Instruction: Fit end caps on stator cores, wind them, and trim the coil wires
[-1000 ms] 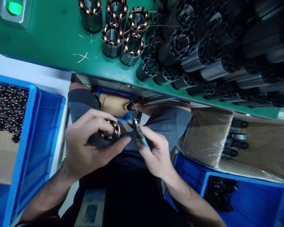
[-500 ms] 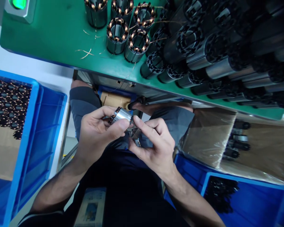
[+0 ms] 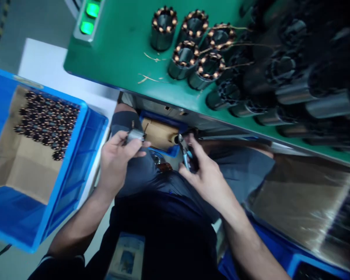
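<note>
Above my lap, my left hand (image 3: pixel 118 157) grips a short, silvery motor stator (image 3: pixel 135 135) between thumb and fingers. To its right and apart from it, my right hand (image 3: pixel 201 163) holds a pair of cutting pliers (image 3: pixel 185 153) with light blue handles, jaws pointing up and away from me. Motion blurs both hands a little. Beyond them on the green bench, several copper-wound stators (image 3: pixel 183 58) stand upright, some with loose wire ends. Snipped wire bits (image 3: pixel 147 79) lie to their left.
At left, a blue crate (image 3: pixel 84 155) lined with cardboard holds rows of wound stators. Dark stator cores (image 3: pixel 297 89) crowd the right of the green bench (image 3: pixel 111 50). A cardboard-lined box (image 3: pixel 297 198) is at lower right. Green-lit buttons (image 3: pixel 87 27) sit at the bench's left corner.
My hands have separated: the stator has gone left with my left hand, and the pliers are now plainly visible in my right. The view has swung left, showing more of the left crate.
</note>
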A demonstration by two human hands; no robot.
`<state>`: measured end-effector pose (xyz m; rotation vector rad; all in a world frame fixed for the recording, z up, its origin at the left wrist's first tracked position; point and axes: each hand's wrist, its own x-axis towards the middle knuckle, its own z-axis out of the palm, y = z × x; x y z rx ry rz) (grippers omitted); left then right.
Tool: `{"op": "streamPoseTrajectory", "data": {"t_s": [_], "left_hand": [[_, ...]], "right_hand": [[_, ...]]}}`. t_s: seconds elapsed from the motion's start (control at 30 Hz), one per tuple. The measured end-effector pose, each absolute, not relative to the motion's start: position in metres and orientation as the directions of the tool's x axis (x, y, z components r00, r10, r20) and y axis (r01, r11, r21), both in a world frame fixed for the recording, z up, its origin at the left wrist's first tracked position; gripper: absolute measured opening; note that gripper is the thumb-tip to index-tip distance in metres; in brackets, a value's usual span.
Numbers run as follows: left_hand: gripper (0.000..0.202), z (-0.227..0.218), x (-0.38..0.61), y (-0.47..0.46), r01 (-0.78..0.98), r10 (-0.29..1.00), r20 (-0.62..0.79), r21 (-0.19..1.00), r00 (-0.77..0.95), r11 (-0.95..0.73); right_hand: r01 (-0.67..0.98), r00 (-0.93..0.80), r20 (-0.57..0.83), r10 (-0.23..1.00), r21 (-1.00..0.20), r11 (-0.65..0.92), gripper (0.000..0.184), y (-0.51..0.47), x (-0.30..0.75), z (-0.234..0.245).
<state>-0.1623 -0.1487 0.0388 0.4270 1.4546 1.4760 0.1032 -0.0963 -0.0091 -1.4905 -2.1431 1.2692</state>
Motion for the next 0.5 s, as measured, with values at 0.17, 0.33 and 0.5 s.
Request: {"op": "streamPoseTrajectory", "data": {"t_s": [0.17, 0.33, 0.5], "left_hand": [[0.045, 0.072, -0.302, -0.237, 0.339, 0.544, 0.131, 0.891, -0.829, 0.302], [0.051, 0.082, -0.406, -0.303, 0.462, 0.485, 0.082, 0.477, -0.87, 0.748], [0.049, 0.037, -0.424, -0.309, 0.344, 0.459, -0.203, 0.426, -0.865, 0.837]], "right_hand": [[0.78, -0.437, -0.361, 0.824, -0.608, 0.148, 0.117, -0.088, 0.116, -0.052], [0.779, -0.499, -0.372, 0.783, -0.589, 0.217, 0.107, -0.093, 0.113, -0.075], [0.724, -0.568, -0.325, 0.756, -0.634, 0.271, 0.102, -0.094, 0.112, -0.083]]}}
